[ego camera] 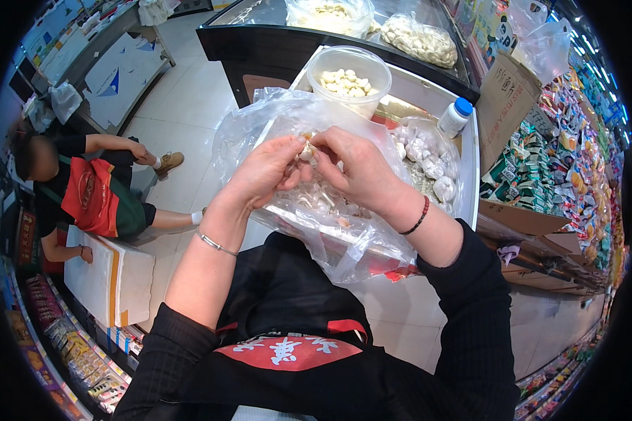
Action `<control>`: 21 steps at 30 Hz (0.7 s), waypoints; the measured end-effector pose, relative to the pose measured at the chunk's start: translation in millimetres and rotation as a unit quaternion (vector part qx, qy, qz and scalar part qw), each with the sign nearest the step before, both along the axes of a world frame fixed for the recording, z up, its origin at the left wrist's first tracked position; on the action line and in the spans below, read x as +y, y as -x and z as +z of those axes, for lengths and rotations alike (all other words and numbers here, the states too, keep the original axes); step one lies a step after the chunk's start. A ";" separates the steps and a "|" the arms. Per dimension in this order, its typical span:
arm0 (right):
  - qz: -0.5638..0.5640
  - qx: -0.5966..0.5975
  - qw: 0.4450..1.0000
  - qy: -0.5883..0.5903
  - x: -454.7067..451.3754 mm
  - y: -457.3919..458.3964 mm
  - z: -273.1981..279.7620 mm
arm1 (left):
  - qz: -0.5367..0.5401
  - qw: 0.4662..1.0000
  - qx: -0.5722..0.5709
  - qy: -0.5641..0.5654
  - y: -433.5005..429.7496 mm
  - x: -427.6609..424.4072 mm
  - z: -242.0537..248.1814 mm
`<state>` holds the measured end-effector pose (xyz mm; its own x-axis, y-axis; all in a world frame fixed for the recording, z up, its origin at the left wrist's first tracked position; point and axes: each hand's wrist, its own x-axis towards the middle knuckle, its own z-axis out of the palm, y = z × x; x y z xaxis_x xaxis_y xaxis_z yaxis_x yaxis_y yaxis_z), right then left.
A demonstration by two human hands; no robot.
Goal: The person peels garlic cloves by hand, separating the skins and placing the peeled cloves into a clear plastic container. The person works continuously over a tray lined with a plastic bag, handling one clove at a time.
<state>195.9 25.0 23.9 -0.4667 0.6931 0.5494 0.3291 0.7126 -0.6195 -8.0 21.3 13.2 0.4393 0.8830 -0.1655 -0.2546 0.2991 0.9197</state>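
Observation:
Both of my hands meet over a clear plastic bag (pixel 342 263) that is spread open and holds loose garlic skins (pixel 321 197). My left hand (pixel 271 168) pinches a piece of garlic (pixel 308 151) between thumb and fingers. From the other side, the fingertips of my right hand (pixel 355 166) grip the same piece. Behind the hands stands a clear plastic tub (pixel 316 79) with peeled garlic cloves (pixel 347 83) in it. To the right of my right hand lies a bag of unpeeled garlic bulbs (pixel 426 152).
A white bottle with a blue cap (pixel 455 117) stands at the right of the white tray (pixel 471 179). Bags of peeled cloves (pixel 418 42) lie on the black-edged counter (pixel 274 32). A seated person (pixel 92 189) is at left by a foam box (pixel 108 279). Cartons of packaged snacks (pixel 526 168) stand right.

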 end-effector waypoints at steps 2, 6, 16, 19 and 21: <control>-0.004 -0.004 1.000 -0.005 -0.7 -0.1 0.4 | -0.006 1.000 -0.009 0.017 0.0 -0.9 0.9; -0.001 0.018 1.000 -0.001 -3.6 3.5 -1.8 | -0.010 1.000 0.000 0.029 -0.3 -2.1 3.2; -0.053 0.008 0.998 -0.017 -7.2 13.8 -4.0 | -0.020 0.999 -0.031 0.013 0.8 -2.4 0.8; -0.058 0.028 0.998 0.002 -7.1 15.4 -6.1 | -0.004 1.000 -0.015 0.009 -0.8 -3.2 -0.2; -0.071 0.055 0.995 0.038 -6.4 15.3 -7.7 | 0.005 1.000 -0.009 0.006 -1.4 -3.2 -0.4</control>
